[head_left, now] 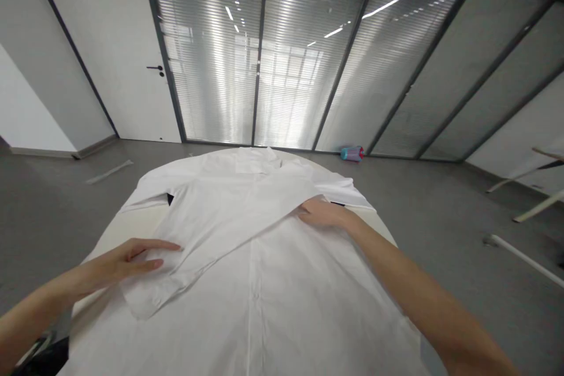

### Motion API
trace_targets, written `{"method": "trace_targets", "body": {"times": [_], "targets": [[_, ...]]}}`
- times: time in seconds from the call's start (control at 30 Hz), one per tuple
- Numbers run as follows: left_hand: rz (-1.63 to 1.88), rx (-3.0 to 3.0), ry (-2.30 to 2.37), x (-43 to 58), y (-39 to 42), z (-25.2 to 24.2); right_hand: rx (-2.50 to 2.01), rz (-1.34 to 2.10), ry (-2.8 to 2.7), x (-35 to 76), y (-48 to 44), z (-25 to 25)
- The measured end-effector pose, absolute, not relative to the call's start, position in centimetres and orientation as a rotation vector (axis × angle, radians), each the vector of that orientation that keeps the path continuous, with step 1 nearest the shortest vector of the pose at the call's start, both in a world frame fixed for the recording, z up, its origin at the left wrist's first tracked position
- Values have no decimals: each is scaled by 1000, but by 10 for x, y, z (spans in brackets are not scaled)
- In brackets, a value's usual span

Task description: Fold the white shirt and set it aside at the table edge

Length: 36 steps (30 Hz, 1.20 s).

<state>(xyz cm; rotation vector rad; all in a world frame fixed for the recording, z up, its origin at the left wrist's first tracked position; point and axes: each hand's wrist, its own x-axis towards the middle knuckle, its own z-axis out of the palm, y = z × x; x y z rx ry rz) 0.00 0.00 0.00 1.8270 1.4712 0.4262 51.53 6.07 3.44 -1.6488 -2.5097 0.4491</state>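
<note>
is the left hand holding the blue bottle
No, the left hand rests on the white shirt while the blue bottle lies on the floor beyond the table.

A white shirt (247, 288) lies spread over the rounded cream table (126, 226), one sleeve folded across it. On the gray floor (445, 211), a blue bottle (351, 153) lies far right, a pale strip (109, 171) far left.

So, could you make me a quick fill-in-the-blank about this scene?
1. The white button-front shirt has one long ____ folded diagonally across its front.
2. The person's left hand rests near that fold's buttoned ____.
3. A blue plastic bottle with a red end lies on the grey ____.

Answers: sleeve; cuff; floor.
</note>
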Motion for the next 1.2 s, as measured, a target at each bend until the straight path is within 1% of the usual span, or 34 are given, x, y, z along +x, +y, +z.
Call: {"method": "trace_targets", "body": {"times": [0.07,0.1,0.13,0.17,0.23,0.27,0.33,0.4,0.43,0.57,0.7,0.83,0.93,1.07,1.2], "targets": [[354,1819,1438,-8,10,11,-1599,637,-2509,516,55,55],[343,1821,1453,-8,16,18,-1604,648,-2461,514,58,65],[365,1841,1490,-4,23,26,-1630,583,-2388,512,67,75],[403,1882,1523,5,31,34,-1663,448,-2295,508,80,82],[506,2032,1531,36,45,46,-1750,104,-2096,500,114,85],[548,2128,1473,58,51,48,-1812,11,-2028,495,133,80],[602,2337,1251,102,57,40,-1952,-51,-1961,487,168,60],[628,2565,1060,138,56,20,-2086,-57,-1964,482,193,32],[559,2681,1012,150,54,8,-2142,-44,-1990,482,202,18],[291,2896,977,155,43,-27,-2220,53,-2140,500,221,-22],[265,2915,1005,142,35,-27,-2193,62,-2176,526,231,-25],[245,2897,1032,143,34,-23,-2212,-40,-2129,528,221,-14],[230,2887,1041,145,35,-26,-2079,-130,-2232,514,190,-11],[221,2875,1047,143,37,-28,-1940,-89,-2405,506,136,-18],[192,2869,1056,145,33,-26,-2072,-64,-2389,522,108,-26]]}}
